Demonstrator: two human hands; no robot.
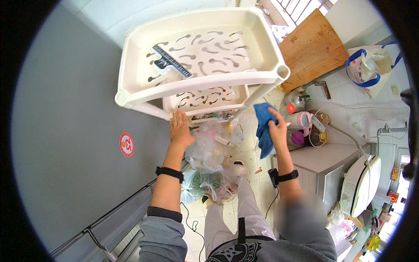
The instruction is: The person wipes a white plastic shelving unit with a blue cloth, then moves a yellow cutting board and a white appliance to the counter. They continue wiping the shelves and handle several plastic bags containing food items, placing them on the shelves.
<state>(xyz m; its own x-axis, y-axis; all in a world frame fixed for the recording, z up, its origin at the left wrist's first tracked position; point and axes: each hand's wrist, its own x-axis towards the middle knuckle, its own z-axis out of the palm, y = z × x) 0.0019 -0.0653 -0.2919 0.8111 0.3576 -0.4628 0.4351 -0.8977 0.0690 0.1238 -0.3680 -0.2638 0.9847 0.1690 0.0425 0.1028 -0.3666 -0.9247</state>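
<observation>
A white plastic tiered rack (203,78) stands before me, its trays pierced with curved slots. My left hand (180,129) is laid flat with straight fingers, the tips at the lower front corner of the rack; whether it bears on the post is hard to tell. In my right hand (277,129) is a blue cloth (263,131), hanging down beside the rack's right side. A black-and-white plastic clip (172,61) lies in the top tray. The second tray (209,98) shows small red specks and bits of debris.
Clear plastic bags (204,147), one with green vegetables (207,180), crowd the floor at my feet. A grey panel (72,98) borders the left. On the right are a wooden board (312,49), bottles (316,136), a counter (311,157) and a white appliance (360,186).
</observation>
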